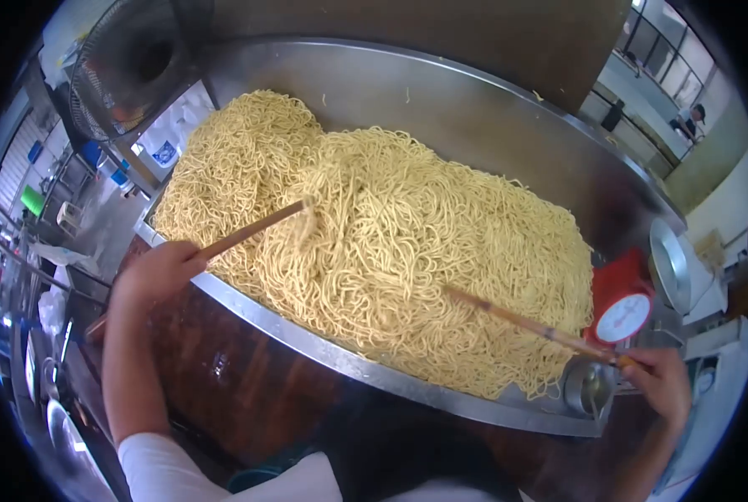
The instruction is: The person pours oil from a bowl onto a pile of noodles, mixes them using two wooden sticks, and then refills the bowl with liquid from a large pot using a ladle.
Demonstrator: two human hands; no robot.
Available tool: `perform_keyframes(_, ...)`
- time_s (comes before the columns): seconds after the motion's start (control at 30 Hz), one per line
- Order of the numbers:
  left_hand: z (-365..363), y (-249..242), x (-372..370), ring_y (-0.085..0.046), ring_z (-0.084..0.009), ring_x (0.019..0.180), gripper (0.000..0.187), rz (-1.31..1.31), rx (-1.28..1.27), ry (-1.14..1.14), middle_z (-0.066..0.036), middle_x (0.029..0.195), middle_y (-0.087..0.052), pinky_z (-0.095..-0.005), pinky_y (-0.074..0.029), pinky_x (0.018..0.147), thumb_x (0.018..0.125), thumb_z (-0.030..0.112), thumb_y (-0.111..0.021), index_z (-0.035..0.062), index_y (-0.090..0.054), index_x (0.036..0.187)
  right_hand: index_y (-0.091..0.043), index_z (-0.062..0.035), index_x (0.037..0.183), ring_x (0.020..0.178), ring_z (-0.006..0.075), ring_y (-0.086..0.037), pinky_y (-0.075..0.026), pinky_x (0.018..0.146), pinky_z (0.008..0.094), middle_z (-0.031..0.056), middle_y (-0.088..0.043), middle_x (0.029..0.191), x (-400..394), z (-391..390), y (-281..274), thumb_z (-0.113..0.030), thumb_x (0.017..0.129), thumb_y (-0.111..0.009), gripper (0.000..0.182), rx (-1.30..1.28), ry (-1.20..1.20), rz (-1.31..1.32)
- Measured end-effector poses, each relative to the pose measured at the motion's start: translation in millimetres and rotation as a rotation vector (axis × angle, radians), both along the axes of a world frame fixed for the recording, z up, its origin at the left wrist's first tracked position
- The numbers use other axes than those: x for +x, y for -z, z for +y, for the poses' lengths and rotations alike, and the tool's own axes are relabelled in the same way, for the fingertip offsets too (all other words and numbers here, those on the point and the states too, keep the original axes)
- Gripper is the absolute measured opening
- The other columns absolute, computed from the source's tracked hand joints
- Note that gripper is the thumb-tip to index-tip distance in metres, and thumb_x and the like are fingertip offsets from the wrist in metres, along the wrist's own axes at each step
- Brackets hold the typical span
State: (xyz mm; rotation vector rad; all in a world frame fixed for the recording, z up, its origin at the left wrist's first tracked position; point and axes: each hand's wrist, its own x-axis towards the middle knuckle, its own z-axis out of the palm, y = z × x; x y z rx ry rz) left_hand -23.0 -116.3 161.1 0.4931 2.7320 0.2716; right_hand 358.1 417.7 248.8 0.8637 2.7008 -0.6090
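A big heap of yellow noodles point(390, 243) fills a wide shallow metal tray point(483, 117). My left hand point(158, 272) grips a long wooden stick point(252, 230) whose tip is pushed into the noodles near the heap's middle left. My right hand point(663, 381) grips a second wooden stick point(529, 322), its tip buried in the noodles at the lower right. Both sticks point inward toward the heap. A strand bundle near the left stick's tip looks blurred.
A red weighing scale point(623, 305) with a metal pan stands at the tray's right end. A floor fan point(131, 63) sits at the far left corner. The tray rests on a dark wooden stand point(240, 376). Another person point(690, 117) is far off at the upper right.
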Motion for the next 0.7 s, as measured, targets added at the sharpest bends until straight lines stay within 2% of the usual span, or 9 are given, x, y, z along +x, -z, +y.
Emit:
perform_keyframes(0.07, 71.8, 48.1, -21.0, -0.068, -0.0371, 0.087, 0.03, 0.036, -0.206, -0.01, -0.017, 0.093, -0.07, -0.0466, -0.053, 0.077, 0.094, 0.03, -0.054, 0.0063, -0.069, 0.106, -0.071, -0.0001, 0.107, 0.064, 0.0139, -0.059, -0.047, 0.065, 0.0295, 0.0113, -0.066, 0.072, 11.8, -18.2, -19.9, -0.01, 0.081, -0.07, 0.028, 0.062, 0.07, 0.248)
perform_keyframes(0.13, 136.8, 111.7, -25.5, -0.069, -0.0356, 0.092, 0.028, 0.107, -0.147, 0.165, -0.017, 0.101, -0.071, -0.0485, -0.054, 0.081, 0.096, 0.021, -0.05, 0.011, -0.067, 0.115, -0.071, -0.0013, 0.108, 0.064, 0.0168, -0.061, -0.048, 0.064, 0.0311, 0.0127, -0.067, 0.074, 4.9, -40.3, -33.9, -0.01, 0.081, -0.07, 0.028, 0.125, 0.037, 0.33)
perform_keyframes(0.17, 171.2, 102.5, -3.9, -0.067, -0.0348, 0.101, 0.038, 0.026, -0.126, 0.31, -0.016, 0.11, -0.069, -0.0463, -0.053, 0.087, 0.097, 0.023, -0.043, 0.0198, -0.061, 0.13, -0.071, -0.0025, 0.109, 0.064, 0.0198, -0.063, -0.048, 0.063, 0.0328, 0.0141, -0.068, 0.075, -4.8, -51.9, -39.3, -0.011, 0.082, -0.07, 0.028, 0.184, -0.005, 0.403)
perform_keyframes(0.27, 211.8, 110.7, 26.2, -0.068, -0.0356, 0.1, 0.032, -0.055, -0.125, 0.39, -0.018, 0.11, -0.069, -0.0483, -0.053, 0.084, 0.096, 0.021, -0.044, 0.0108, -0.06, 0.121, -0.072, -0.0065, 0.102, 0.068, 0.0297, -0.067, -0.05, 0.063, 0.038, 0.0164, -0.068, 0.076, -53.8, -82.3, -40.5, -0.016, 0.083, -0.071, 0.021, 0.476, -0.193, 0.254)
perform_keyframes(0.33, 211.7, 107.3, 35.9, -0.068, -0.0364, 0.097, 0.032, -0.107, -0.099, 0.435, -0.018, 0.107, -0.07, -0.0491, -0.052, 0.083, 0.097, 0.023, -0.043, 0.0112, -0.061, 0.121, -0.071, -0.0087, 0.099, 0.071, 0.035, -0.065, -0.05, 0.065, 0.0434, 0.0146, -0.068, 0.078, -114.8, -107.1, -33.1, -0.018, 0.081, -0.071, 0.02, 0.59, -0.306, -0.071)
perform_keyframes(0.4, 205.1, 109.4, 25.2, -0.068, -0.0357, 0.096, 0.032, -0.131, -0.096, 0.444, -0.017, 0.106, -0.07, -0.0489, -0.052, 0.084, 0.096, 0.024, -0.045, 0.0108, -0.06, 0.121, -0.071, -0.012, 0.097, 0.075, 0.0321, -0.068, -0.052, 0.065, 0.0455, 0.0119, -0.068, 0.076, -192.3, -110.2, 22.1, -0.026, 0.091, -0.06, 0.018, 0.634, -0.52, -0.235)
perform_keyframes(0.53, 174.5, 123.2, -21.7, -0.068, -0.0368, 0.098, 0.031, -0.137, 0.022, 0.258, -0.017, 0.106, -0.071, -0.0473, -0.053, 0.085, 0.093, 0.025, -0.052, 0.0065, -0.066, 0.114, -0.07, -0.0053, 0.109, 0.085, 0.0257, -0.072, -0.059, 0.069, 0.0367, 0.0104, -0.073, 0.095, -348.1, -165.9, 97.7, -0.014, 0.095, -0.054, 0.023, 0.562, -0.49, -0.177)
perform_keyframes(0.6, 142.7, 108.6, -33.9, -0.067, -0.0361, 0.099, 0.034, -0.112, 0.008, 0.1, -0.017, 0.107, -0.071, -0.0467, -0.052, 0.087, 0.095, 0.029, -0.052, 0.0053, -0.066, 0.113, -0.07, -0.0052, 0.107, 0.081, 0.0254, -0.071, -0.058, 0.065, 0.0376, 0.0101, -0.072, 0.094, -362.2, -169.0, 131.3, -0.015, 0.096, -0.053, 0.023, 0.523, -0.44, -0.144)
perform_keyframes(0.7, 37.4, 89.8, -55.1, -0.066, -0.0359, 0.09, 0.038, -0.13, 0.02, 0.222, -0.018, 0.096, -0.07, -0.0459, -0.05, 0.08, 0.094, 0.039, -0.057, 0.0041, -0.069, 0.104, -0.069, -0.0097, 0.103, 0.079, 0.0258, -0.069, -0.055, 0.068, 0.0414, 0.0111, -0.07, 0.089, -313.8, -138.8, 142.2, -0.027, 0.095, -0.055, 0.023, 0.356, -0.291, -0.232)
